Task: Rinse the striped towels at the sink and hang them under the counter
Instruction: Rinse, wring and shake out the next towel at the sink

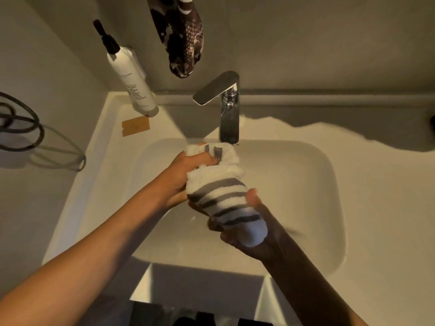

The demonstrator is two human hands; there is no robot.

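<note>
Here fluffy striped towel (223, 194) bunches between hands.

1 striped towel (224, 196), 1 faucet (226, 107), 1 bottle (131, 76)

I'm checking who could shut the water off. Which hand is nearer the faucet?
Left. The left hand grips the towel just below the faucet; the right hand holds its lower end.
</note>
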